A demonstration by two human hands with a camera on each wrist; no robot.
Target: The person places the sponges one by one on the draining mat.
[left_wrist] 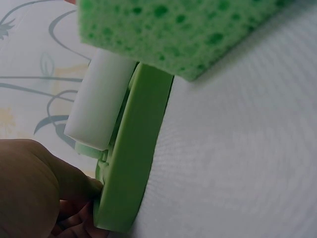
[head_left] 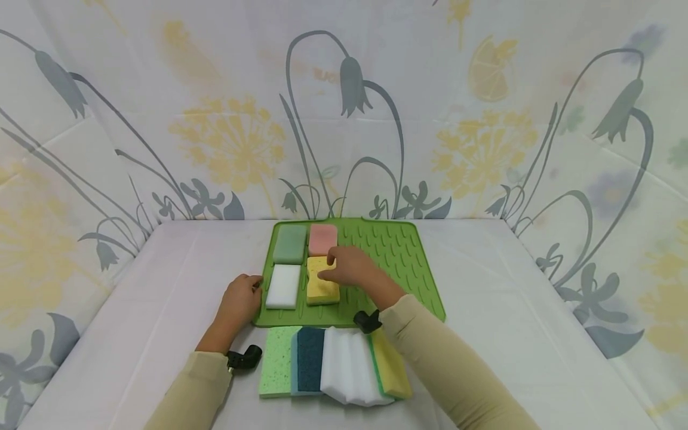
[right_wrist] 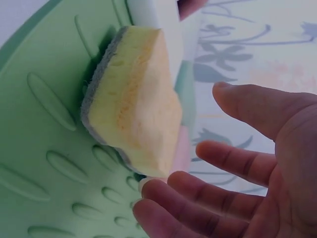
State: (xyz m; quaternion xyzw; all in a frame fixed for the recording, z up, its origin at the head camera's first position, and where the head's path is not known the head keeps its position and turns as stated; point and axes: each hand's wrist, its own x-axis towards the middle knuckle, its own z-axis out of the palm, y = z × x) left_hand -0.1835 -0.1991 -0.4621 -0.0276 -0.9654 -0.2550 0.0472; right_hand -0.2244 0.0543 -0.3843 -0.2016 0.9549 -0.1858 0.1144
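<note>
The yellow sponge (head_left: 321, 291) lies on the green mat (head_left: 395, 269), nearer its left and near edges than its right and far ones, with its long axis running from near edge to far. It sits below and to the left of your right hand (head_left: 352, 267), the nearer one. That hand is spread, thumb well apart from the fingers, and has hold of nothing; a grasp across the sponge's shorter width seems apt. Your left hand (head_left: 240, 298) rests at the mat's left edge; whether it pinches that edge cannot be told.
</note>
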